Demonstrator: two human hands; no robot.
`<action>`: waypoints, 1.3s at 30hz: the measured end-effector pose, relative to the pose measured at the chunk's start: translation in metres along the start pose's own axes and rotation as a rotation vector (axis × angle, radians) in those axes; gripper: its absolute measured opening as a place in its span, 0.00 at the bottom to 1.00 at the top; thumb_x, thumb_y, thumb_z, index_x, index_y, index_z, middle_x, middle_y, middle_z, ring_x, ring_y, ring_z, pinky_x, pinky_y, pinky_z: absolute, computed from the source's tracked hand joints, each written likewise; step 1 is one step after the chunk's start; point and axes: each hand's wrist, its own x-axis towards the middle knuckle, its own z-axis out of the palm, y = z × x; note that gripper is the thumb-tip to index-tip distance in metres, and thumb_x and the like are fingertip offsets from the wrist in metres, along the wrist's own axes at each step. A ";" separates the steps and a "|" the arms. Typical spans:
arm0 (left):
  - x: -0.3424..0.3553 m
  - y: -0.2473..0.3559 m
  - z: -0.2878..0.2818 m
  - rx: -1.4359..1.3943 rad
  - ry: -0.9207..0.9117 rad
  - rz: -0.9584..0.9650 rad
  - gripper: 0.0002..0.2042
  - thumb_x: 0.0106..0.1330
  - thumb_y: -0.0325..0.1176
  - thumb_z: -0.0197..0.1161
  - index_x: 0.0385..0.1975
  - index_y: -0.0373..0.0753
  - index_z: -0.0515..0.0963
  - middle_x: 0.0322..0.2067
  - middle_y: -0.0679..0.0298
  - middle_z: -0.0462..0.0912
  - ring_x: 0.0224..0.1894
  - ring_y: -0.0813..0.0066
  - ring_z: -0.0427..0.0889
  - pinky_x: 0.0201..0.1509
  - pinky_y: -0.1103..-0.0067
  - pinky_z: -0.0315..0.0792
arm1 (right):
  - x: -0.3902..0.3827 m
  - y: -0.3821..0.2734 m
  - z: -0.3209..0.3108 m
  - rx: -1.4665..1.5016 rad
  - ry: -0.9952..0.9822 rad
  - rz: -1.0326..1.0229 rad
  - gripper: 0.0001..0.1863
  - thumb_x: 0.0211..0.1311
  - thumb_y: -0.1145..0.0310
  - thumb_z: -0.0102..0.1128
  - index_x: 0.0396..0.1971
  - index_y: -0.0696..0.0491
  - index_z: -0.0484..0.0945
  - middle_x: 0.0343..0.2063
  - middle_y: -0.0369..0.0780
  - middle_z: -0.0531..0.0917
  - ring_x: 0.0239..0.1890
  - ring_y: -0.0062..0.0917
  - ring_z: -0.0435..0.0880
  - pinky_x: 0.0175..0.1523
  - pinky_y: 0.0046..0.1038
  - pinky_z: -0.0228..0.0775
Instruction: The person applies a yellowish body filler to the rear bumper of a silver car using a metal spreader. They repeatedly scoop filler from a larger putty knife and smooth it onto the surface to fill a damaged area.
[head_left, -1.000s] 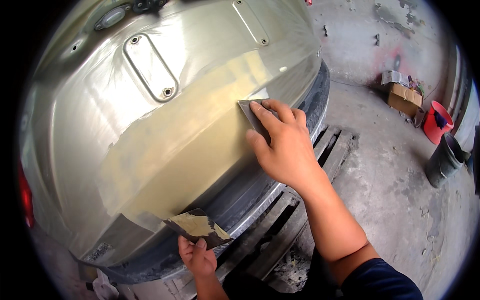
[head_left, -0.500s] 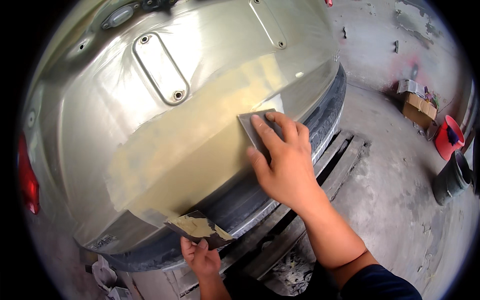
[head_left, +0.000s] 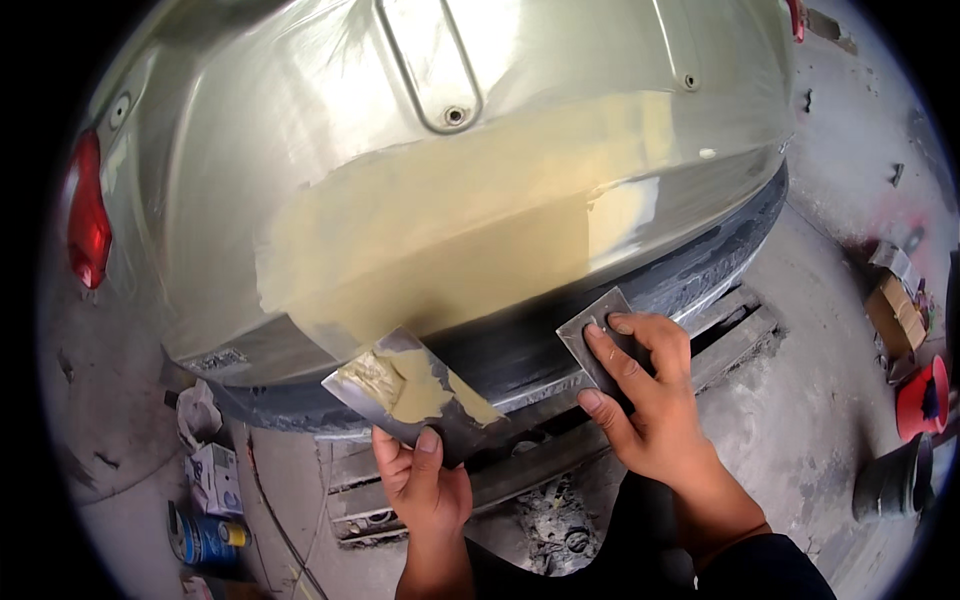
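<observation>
A broad patch of pale yellow body filler (head_left: 440,240) covers the lower part of a greenish-silver car panel (head_left: 230,190). My left hand (head_left: 427,490) grips a dark flat plate (head_left: 465,425) by its lower edge, thumb on top; creamy filler (head_left: 400,383) is heaped and smeared across it. Pinched between the thumb and fingers of my right hand (head_left: 650,400) is a dark grey flat spreader (head_left: 590,335). It overlaps the dark bumper in view, below the patch's right end, and whether it touches anything is unclear.
The black bumper (head_left: 510,350) runs under the panel, above a slatted wooden pallet (head_left: 740,335). At right stand a cardboard box (head_left: 895,315), a red bucket (head_left: 920,400) and a dark bucket (head_left: 890,482). Blue cans (head_left: 205,538) and a white box (head_left: 213,478) sit at left.
My right hand with the spreader has come off the filler patch, down toward the bumper. The filler plate now shows flatter, with more filler visible. The whole view has shifted.
</observation>
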 end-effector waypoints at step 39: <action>-0.010 0.040 0.044 0.451 -0.151 0.169 0.23 0.71 0.18 0.56 0.67 0.30 0.67 0.60 0.55 0.77 0.63 0.66 0.77 0.71 0.69 0.67 | 0.029 0.034 -0.078 0.404 -0.259 -0.131 0.25 0.58 0.72 0.72 0.57 0.55 0.83 0.59 0.43 0.76 0.62 0.41 0.73 0.66 0.38 0.66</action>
